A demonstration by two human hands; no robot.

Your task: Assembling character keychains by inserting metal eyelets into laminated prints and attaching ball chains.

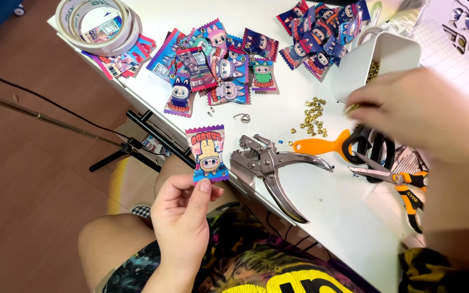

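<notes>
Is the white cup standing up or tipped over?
Tipped over. The white cup lies on its side on the table, gold eyelets spilled outside its mouth.

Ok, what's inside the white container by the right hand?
Small gold eyelets show inside the white container, like those scattered on the table. The right hand and the container wall hide how full it is.

Left hand (183,217) holds a small packet (207,153) off the table (278,116) edge, just left of the hole-punch pliers (275,168). Right hand (408,116) reaches over loose eyelets (313,116), w/ scissors (378,157) beneath. Packet piles (218,65) lie behind; tape rolls (99,21) at far left corner; tub (378,62) behind the eyelets.
</notes>
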